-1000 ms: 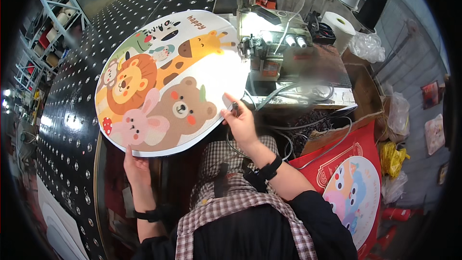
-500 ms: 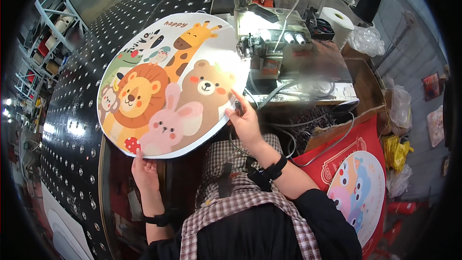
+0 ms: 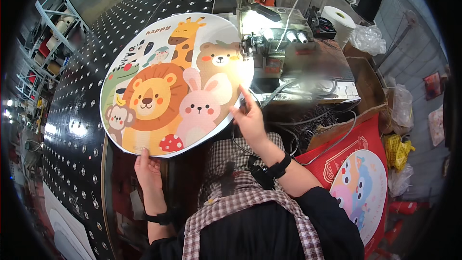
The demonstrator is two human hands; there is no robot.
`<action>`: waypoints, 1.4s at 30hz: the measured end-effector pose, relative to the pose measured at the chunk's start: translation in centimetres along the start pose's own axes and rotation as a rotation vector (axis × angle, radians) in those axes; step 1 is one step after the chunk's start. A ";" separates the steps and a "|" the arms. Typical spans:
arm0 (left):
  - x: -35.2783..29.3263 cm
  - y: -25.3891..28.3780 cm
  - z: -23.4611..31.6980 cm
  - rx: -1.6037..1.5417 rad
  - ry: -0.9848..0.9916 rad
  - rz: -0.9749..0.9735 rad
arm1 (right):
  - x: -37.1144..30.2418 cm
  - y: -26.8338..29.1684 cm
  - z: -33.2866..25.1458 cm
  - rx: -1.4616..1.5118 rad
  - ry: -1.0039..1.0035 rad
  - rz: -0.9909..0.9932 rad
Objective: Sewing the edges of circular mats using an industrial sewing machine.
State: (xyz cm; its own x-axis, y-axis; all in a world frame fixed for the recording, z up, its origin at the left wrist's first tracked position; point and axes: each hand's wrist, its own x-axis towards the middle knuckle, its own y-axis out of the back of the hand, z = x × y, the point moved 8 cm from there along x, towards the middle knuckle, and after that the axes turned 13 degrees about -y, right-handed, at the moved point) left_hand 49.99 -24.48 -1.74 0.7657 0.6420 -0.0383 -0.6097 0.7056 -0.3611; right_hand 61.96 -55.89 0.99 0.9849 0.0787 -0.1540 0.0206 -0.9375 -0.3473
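A large round mat (image 3: 144,101) printed with cartoon animals lies partly on the black table, its upper right edge under the lit head of the sewing machine (image 3: 272,33). At the mat's near edge, below the printed lion, my left hand (image 3: 149,171) pinches the rim, thumb on top and fingers underneath. My right hand (image 3: 250,123) grips the right rim below the machine head, its index finger stretched along the edge. The underside of the mat and the fingertips beneath it are hidden. The machine's needle is too small to make out.
The black table (image 3: 77,159) is studded with shiny metal balls. Thread cones (image 3: 339,21) stand behind the machine. A cardboard box (image 3: 361,86) with dark scraps sits to the right. Below it, another round printed mat (image 3: 361,192) rests on red material (image 3: 317,159).
The mat has turned counterclockwise: the printed mushroom has shifted right and the bear has moved up toward the machine. Both hands stay at the rim, almost in place.
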 end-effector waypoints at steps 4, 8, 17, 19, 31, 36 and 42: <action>-1.7 -0.8 -1.7 0.052 0.107 -0.055 | -1.5 -2.2 1.4 -0.117 -0.055 -0.094; -0.5 -1.0 0.4 -0.137 0.042 0.071 | 0.1 -0.1 1.1 -0.021 -0.078 -0.008; -2.2 -2.8 -0.9 0.053 0.195 -0.159 | -0.4 -1.4 1.2 -0.031 -0.046 -0.043; -0.5 -1.0 0.5 -0.158 0.046 0.065 | 0.0 -0.6 0.4 -0.011 -0.050 0.000; -0.8 -1.6 0.0 -0.199 0.119 0.046 | 0.2 -0.6 -0.2 -0.030 -0.034 -0.010; 1.9 2.8 -1.5 0.044 0.107 -0.144 | 1.3 2.6 -0.8 -0.050 -0.017 0.098; 5.8 3.7 1.7 -0.142 0.073 -0.029 | 2.6 12.9 0.0 -1.168 -0.079 0.287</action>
State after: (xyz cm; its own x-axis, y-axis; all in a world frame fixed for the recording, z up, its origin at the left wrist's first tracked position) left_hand 51.84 -17.65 -1.74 0.7983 0.5953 -0.0917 -0.5563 0.6705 -0.4909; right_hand 64.80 -67.81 -3.90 0.9667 -0.2008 -0.1584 -0.0148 -0.6622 0.7492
